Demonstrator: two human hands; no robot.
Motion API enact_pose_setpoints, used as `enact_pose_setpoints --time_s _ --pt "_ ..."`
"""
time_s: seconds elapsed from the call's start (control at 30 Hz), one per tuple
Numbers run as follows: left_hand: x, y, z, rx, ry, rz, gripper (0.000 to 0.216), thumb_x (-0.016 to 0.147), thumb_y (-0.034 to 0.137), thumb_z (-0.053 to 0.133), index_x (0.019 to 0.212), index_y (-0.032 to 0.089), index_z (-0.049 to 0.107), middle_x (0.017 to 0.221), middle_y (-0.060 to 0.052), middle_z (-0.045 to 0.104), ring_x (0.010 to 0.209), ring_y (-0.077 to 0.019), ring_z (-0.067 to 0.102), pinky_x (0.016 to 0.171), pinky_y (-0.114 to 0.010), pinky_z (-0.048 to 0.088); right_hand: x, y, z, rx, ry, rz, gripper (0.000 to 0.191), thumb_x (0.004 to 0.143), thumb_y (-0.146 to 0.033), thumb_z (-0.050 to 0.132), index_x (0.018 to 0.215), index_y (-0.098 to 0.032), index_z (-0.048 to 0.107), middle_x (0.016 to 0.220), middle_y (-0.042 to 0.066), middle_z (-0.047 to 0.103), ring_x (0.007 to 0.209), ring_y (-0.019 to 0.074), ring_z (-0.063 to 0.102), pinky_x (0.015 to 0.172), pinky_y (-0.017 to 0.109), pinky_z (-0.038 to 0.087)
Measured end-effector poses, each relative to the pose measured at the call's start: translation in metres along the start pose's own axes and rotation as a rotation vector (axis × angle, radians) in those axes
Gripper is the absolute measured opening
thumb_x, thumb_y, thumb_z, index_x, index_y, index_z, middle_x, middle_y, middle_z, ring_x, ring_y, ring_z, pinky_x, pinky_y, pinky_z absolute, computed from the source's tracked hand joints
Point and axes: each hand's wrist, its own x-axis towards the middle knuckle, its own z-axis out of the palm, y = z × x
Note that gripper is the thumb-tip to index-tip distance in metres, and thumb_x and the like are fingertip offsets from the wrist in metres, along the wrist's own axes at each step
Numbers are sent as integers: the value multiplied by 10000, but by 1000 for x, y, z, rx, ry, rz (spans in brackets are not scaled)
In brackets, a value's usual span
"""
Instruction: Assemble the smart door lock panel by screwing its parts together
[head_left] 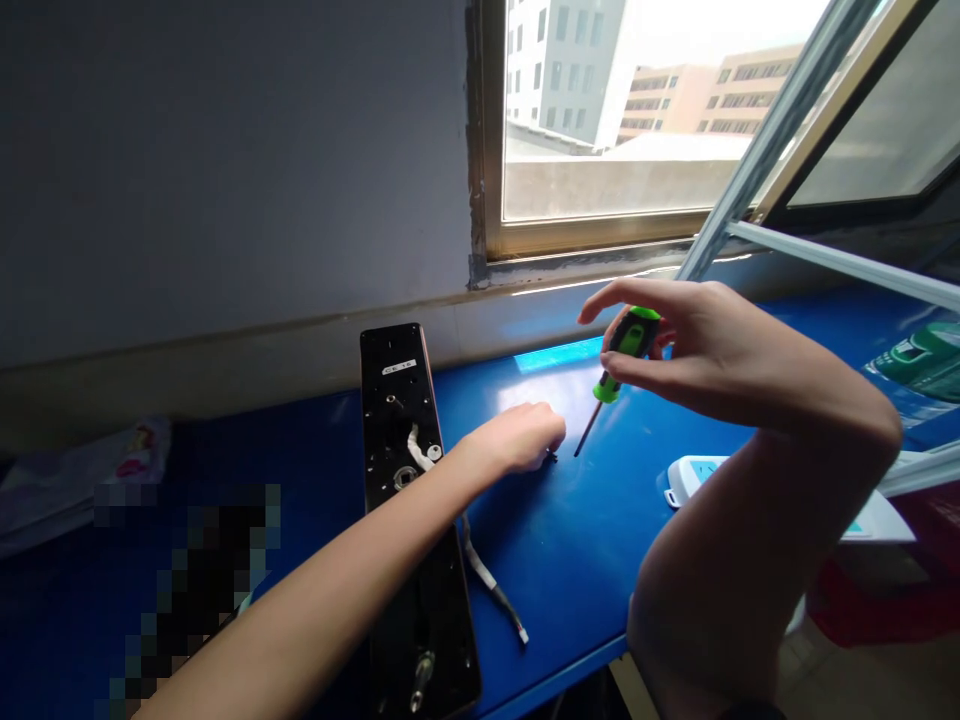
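Note:
My right hand (675,335) is closed around a green and black screwdriver (634,335), held up over the table with its thin shaft slanting down and left. One finger stretches away from the handle. Low on the blue table, my left hand (532,437) has its fingers curled together by some tiny dark pieces (553,458), too small to name. What the fingertips hold, if anything, is hidden. Under my left forearm lies a long black lock panel (397,400) with screw holes and a paper label. From beside it a white-wrapped cable (480,570) runs to a small white connector.
A white power strip (686,480) lies right of my hands, partly behind my right arm. Metal bars (847,260) cross the right side, near a green-labelled bottle (926,362). A plastic packet (135,455) lies far left. Wall and window (491,150) bound the table's back.

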Motion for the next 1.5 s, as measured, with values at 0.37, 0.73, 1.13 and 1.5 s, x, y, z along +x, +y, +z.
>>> enact_pose_setpoints --time_s 0.37,0.73,1.13,1.5 --pt "-2 3 0 10 59 -102 272 774 -14 631 817 196 798 905 -104 797 853 -306 774 763 -350 581 -5 7 -4 50 30 -84 255 856 -243 730 1111 -238 731 769 17 752 634 198 718 503 288 543" --pt "0 5 2 30 40 -76 255 737 -26 635 728 195 763 793 -89 771 750 -314 762 655 -341 533 -6 5 -4 50 29 -52 283 830 -239 732 1112 -235 733 785 13 750 656 197 719 520 291 539" --pt "-96 -10 -30 -108 547 -13 206 1004 158 624 1146 176 772 1146 -96 794 1008 -248 769 887 -356 604 2 -20 9 163 -31 -315 266 934 -338 713 1181 -239 707 1053 52 801 795 205 762 634 316 614" --pt "-189 -18 44 -81 1061 -147 280 976 83 607 1197 227 697 1257 -90 701 1224 -263 635 1096 -471 539 11 -77 37 128 12 -628 173 952 -211 746 1118 -191 703 948 5 811 781 145 753 690 266 588"
